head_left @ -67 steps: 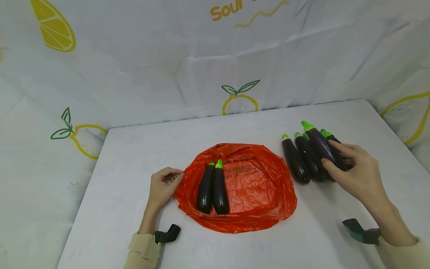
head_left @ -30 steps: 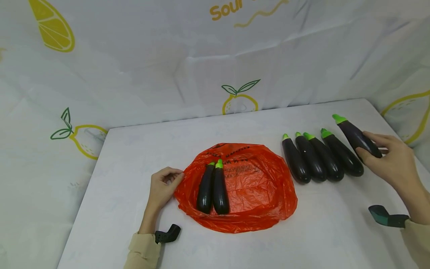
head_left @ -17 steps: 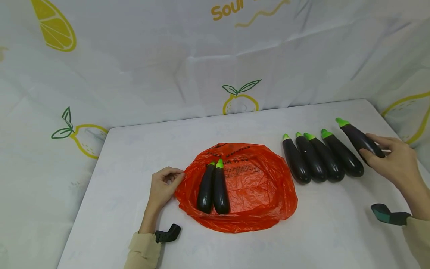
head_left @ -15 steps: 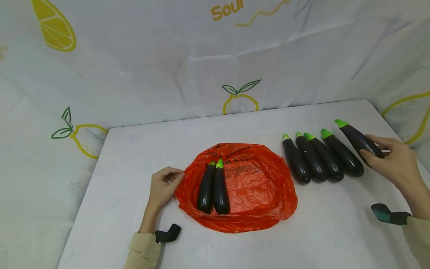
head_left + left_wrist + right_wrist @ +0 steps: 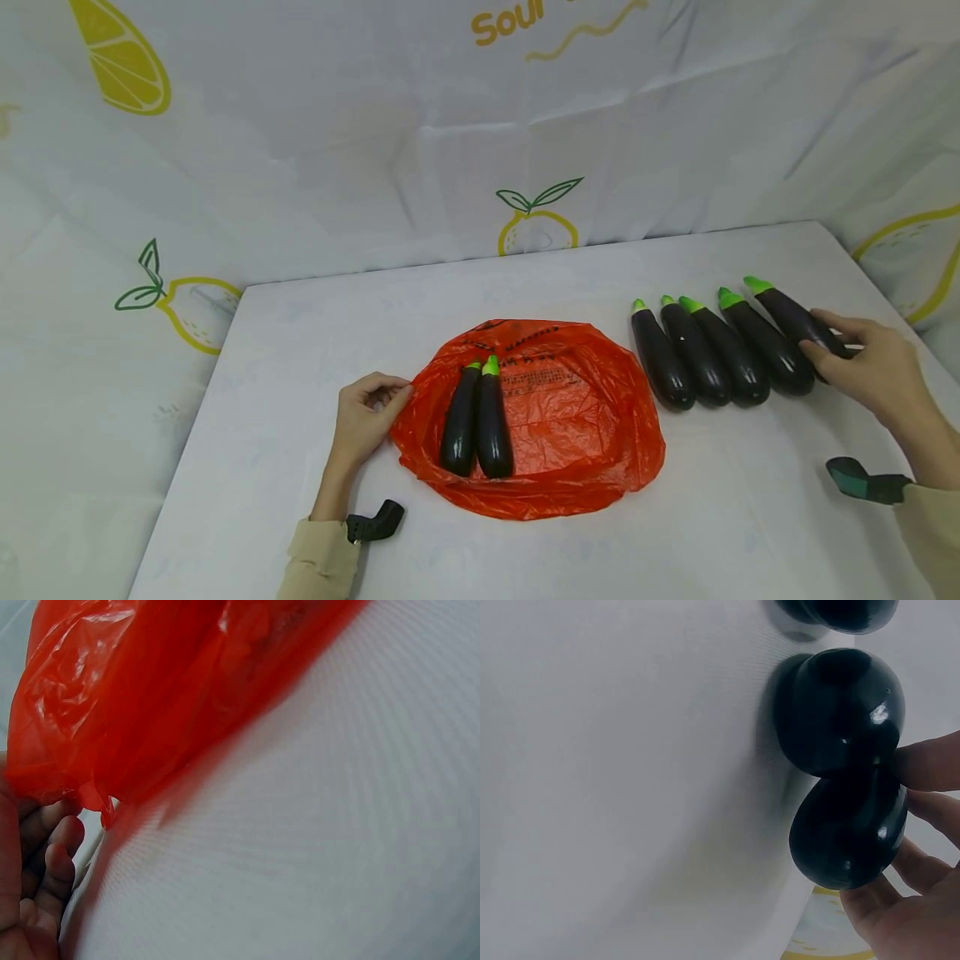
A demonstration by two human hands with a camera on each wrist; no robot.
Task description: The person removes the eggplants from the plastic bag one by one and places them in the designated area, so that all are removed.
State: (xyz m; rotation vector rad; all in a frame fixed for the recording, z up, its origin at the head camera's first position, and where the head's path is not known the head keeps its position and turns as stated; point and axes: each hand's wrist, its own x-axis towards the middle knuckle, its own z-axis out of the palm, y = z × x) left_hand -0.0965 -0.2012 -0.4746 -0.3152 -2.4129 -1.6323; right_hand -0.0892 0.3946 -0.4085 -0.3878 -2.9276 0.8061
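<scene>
My left hand [image 5: 366, 417] pinches the left edge of an open red plastic bag [image 5: 570, 425] lying on the table. Inside the bag, on its left side, two dark eggplants [image 5: 476, 421] with green stems lie side by side. Over at the right, my right hand [image 5: 873, 362] grips an eggplant [image 5: 795, 318] near its thick end, thumb on one side and fingers on the other. In the right wrist view the held eggplant [image 5: 847, 832] touches the neighbouring eggplant [image 5: 844, 712]. The left wrist view shows curled fingers [image 5: 60, 847] beneath the gathered bag edge [image 5: 97, 780].
Several eggplants [image 5: 697, 354] lie in a slanted row between the bag and my right hand. The white table [image 5: 315, 333] meets a lemon-printed cloth [image 5: 337, 167] at its back. A black wrist device [image 5: 375, 522] sits on each forearm.
My right hand has carried its eggplant rightward from above the others, then lowered it beside the row's right end, still gripping it. The left hand and bag have stayed in place.
</scene>
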